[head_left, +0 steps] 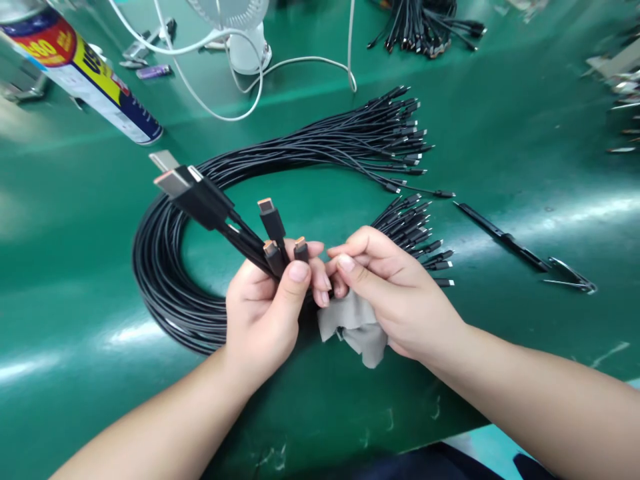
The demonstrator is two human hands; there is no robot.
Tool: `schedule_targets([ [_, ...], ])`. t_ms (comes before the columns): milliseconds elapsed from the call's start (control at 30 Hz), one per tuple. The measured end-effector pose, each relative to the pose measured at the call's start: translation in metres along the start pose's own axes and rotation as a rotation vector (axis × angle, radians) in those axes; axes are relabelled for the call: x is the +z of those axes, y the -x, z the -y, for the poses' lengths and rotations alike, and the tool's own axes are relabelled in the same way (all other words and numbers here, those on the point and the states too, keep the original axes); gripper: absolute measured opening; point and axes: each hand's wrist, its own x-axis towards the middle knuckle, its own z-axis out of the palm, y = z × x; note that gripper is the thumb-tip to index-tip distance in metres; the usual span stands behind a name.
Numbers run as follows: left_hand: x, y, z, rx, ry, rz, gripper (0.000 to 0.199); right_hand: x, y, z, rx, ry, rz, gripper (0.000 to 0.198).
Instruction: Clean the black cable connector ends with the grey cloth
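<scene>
My left hand [270, 313] is closed around several black USB cables [205, 203], whose metal connector ends stick up and to the left above the fingers. Close beside it, my right hand [390, 287] has its thumb and fingertips pinched together next to the left fingertips. A crumpled grey cloth [357, 327] hangs beneath the right palm, partly hidden by the fingers that hold it. Whether a cable end also sits in the right pinch cannot be made out. Under and behind both hands lies a large curved bundle of black cables [165, 267] on the green tabletop.
Black tweezers or a pen-like tool [505, 237] lies at the right. At the upper left stands a spray can [95, 73], near a white fan [245, 47] with a looping white cord [300, 60]. Another cable bundle [425, 27] rests at the back.
</scene>
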Motion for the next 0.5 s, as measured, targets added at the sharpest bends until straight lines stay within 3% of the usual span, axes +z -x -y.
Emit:
schedule_targets([
  [233, 0.003, -0.011, -0.005, -0.158, 0.075, -0.055, 0.015, -0.01, -0.006, 0.019, -0.15, 0.255, -0.136, 0.012],
  [500, 0.0, -0.017, -0.006, -0.321, 0.154, 0.149, 0.027, -0.026, -0.02, 0.02, -0.273, 0.281, -0.214, 0.039],
])
